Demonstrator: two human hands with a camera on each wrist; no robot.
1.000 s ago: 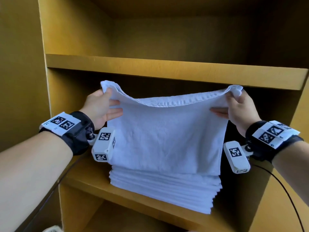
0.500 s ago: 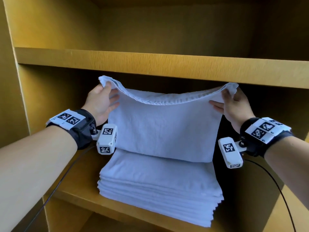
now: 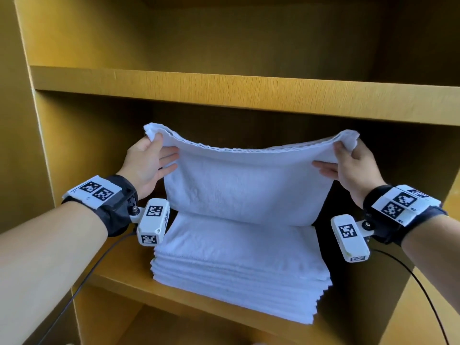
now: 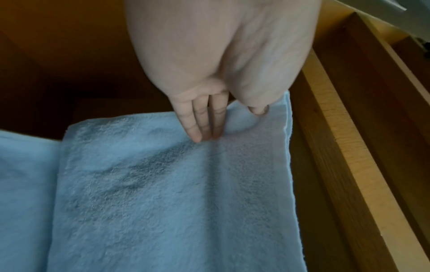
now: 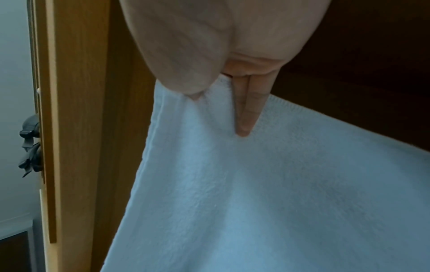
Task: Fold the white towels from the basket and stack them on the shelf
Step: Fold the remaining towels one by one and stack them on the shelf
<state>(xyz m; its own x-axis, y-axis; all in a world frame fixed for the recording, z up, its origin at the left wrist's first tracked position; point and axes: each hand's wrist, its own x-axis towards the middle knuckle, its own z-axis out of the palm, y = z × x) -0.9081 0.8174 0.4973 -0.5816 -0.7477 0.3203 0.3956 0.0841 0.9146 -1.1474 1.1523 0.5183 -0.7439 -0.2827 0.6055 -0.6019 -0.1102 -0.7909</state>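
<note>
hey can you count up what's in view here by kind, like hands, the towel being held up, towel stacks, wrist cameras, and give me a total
Hands: 2, the left hand and the right hand, each pinching a top corner.
Held towel: 1.
Stack of folded towels: 1; separate layers too fine to count.
Wrist cameras: 2, left wrist camera, right wrist camera.
Total: 6.

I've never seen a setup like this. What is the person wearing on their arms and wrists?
Both forearms are bare, with no sleeves. Each wrist has a black band topped by white tags printed with black square codes. A small white box, also coded, hangs below each wrist, and a thin dark cable trails from it.
</note>
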